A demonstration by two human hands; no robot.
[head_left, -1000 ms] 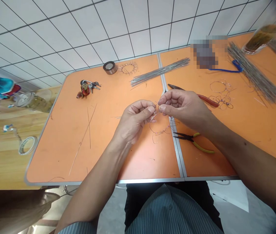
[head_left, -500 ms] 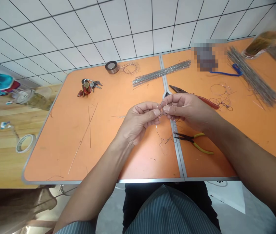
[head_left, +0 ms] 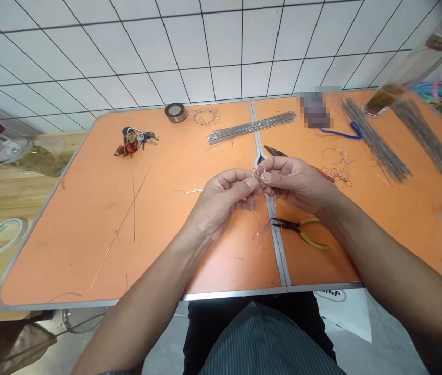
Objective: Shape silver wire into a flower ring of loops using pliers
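Fine bent wire (head_left: 260, 181) is pinched between my two hands over the table's middle seam. My left hand (head_left: 228, 195) closes thumb and fingers on one side of it. From the right, my right hand (head_left: 293, 179) pinches it too, fingertips almost touching the left ones. Thin loops of the wire hang below the fingers; how far they join is hard to make out. Yellow-handled pliers (head_left: 301, 229) lie just below my right hand. Larger red-handled pliers (head_left: 275, 151) lie behind it, partly covered by it.
On the orange table (head_left: 68, 208) lie a bundle of straight wires (head_left: 252, 127), keys (head_left: 137, 140), a tape roll (head_left: 175, 112), a wire ring (head_left: 205, 116) and loose wires. More wire bundles (head_left: 377, 140) and a bottle (head_left: 384, 99) stand at the right, near the tiled wall.
The view has shifted to the right, bringing in a second wire bundle, colourful strands and a white roll. Both hands keep hold of the wire; its hanging loop has turned slightly.
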